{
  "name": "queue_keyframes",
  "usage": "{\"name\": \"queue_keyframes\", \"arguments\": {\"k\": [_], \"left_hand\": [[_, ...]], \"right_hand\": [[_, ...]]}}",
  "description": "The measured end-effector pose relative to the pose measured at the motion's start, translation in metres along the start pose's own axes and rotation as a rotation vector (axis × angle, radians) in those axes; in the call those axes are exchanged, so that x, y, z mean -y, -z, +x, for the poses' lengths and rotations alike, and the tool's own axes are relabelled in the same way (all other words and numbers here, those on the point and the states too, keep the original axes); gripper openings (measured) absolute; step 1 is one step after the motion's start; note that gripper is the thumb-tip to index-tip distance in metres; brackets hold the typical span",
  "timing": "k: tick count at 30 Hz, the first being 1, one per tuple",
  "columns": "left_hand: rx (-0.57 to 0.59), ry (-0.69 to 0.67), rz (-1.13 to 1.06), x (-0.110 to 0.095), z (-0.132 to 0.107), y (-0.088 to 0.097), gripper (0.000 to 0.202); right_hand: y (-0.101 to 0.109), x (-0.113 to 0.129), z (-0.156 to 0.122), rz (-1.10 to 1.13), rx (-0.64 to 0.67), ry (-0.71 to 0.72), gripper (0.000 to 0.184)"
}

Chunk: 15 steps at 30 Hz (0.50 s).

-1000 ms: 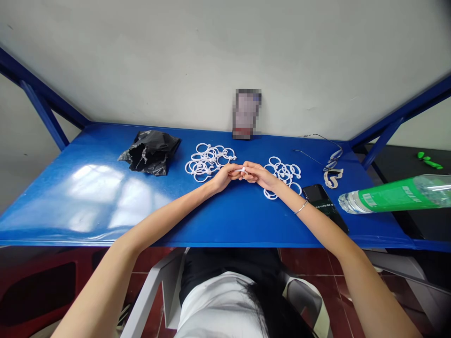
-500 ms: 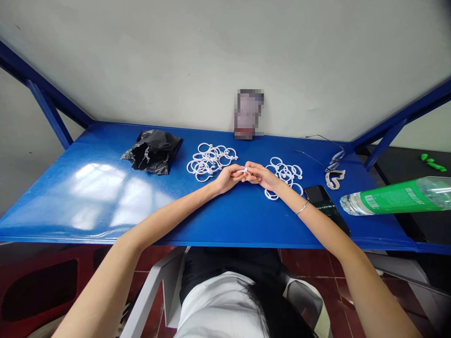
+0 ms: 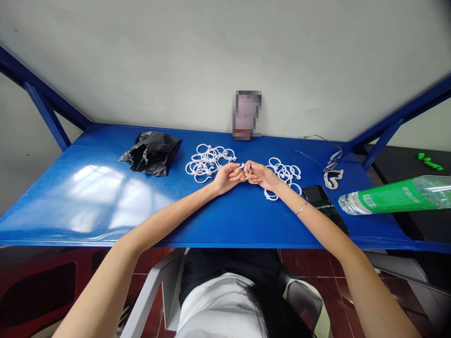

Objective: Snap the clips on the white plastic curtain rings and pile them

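My left hand (image 3: 225, 177) and my right hand (image 3: 260, 175) meet over the middle of the blue table (image 3: 225, 216). Both pinch one small white plastic ring (image 3: 244, 167) between their fingertips; most of it is hidden by the fingers. A pile of several white rings (image 3: 208, 161) lies just left of my left hand. A second, smaller group of white rings (image 3: 286, 174) lies right of my right hand, partly under the wrist. A thin bracelet (image 3: 301, 207) circles my right wrist.
A crumpled black plastic bag (image 3: 151, 152) sits at the back left. A black phone (image 3: 322, 201), glasses (image 3: 329, 162) and a cream clip (image 3: 333, 178) lie at the right. A green-labelled water bottle (image 3: 394, 195) lies on its side at the right edge. A blurred card (image 3: 246, 115) leans on the wall.
Both hands stay together on the ring; the fingers have shifted slightly around it. Nothing else on the table has moved.
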<state>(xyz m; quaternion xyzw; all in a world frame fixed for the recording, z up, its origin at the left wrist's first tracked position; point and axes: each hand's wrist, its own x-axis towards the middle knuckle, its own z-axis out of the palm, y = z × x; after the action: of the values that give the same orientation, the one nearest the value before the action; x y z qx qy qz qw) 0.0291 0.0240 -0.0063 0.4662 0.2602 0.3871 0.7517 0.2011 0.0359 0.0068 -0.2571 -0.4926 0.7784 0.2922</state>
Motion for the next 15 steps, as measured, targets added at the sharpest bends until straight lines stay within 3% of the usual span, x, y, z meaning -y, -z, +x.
{"name": "queue_keyframes", "arguments": {"k": [3, 5, 8, 12, 15], "left_hand": [[-0.031, -0.054, 0.060, 0.003, -0.001, -0.003, 0.053], [-0.101, -0.107, 0.210, 0.006, -0.004, -0.006, 0.048], [-0.220, -0.241, 0.606, 0.009, -0.010, -0.009, 0.041], [-0.294, -0.518, 1.178, 0.010, -0.013, -0.004, 0.034], [-0.412, -0.546, 1.565, 0.010, -0.008, 0.004, 0.029]], "right_hand": [[0.009, 0.001, -0.002, -0.120, -0.071, 0.032, 0.028], [0.014, 0.002, -0.004, -0.278, -0.136, 0.065, 0.030], [0.016, 0.009, -0.010, -0.558, -0.260, 0.160, 0.029], [0.018, 0.025, -0.021, -1.031, -0.490, 0.348, 0.018], [0.030, 0.037, -0.030, -1.483, -0.714, 0.296, 0.015]]}}
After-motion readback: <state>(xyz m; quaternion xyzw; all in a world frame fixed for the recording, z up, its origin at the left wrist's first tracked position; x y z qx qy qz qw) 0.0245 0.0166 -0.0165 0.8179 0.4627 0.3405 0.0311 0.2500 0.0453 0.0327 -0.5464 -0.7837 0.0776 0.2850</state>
